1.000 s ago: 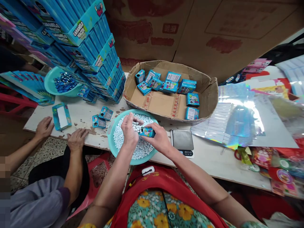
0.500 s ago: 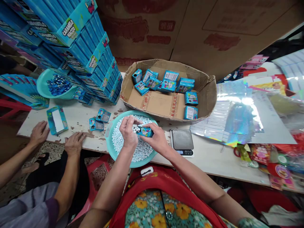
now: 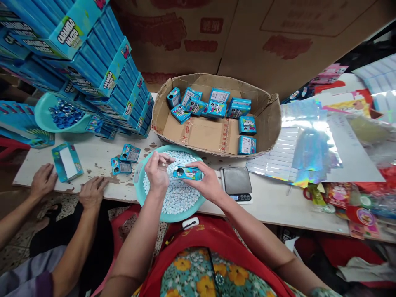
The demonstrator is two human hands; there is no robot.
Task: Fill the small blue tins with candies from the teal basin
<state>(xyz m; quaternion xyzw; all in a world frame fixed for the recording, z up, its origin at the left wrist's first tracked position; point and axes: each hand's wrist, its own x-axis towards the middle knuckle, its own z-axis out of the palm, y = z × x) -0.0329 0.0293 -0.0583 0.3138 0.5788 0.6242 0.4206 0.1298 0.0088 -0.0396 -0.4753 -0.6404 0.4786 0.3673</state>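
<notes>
Holding small blue box (image 3: 190, 173) in right hand (image 3: 208, 180), gripped around its right end. Turned with dark round opening toward left hand (image 3: 157, 175), likely for easy access. Curling left hand loosely just beside, apart from box; cannot tell if holding any pellets. Both above turquoise basin (image 3: 177, 217) of white pellets (image 3: 179, 202), probably to catch strays. At far side, beyond basin: cut-down cardboard tray (image 3: 204, 134) with more blue boxes (image 3: 246, 125) lying loose, likely for collecting. Just right of basin: digital scale (image 3: 236, 180), apparently within easy reach. All on whitish desk (image 3: 269, 198) with chipped paint, cluttered at right with shiny sheets (image 3: 283, 154). At left: tall stack of display boxes (image 3: 107, 80), plus co-worker's hands (image 3: 92, 192) resting at near edge. Behind: big brown cartons (image 3: 244, 45). Below: speckled floor.
</notes>
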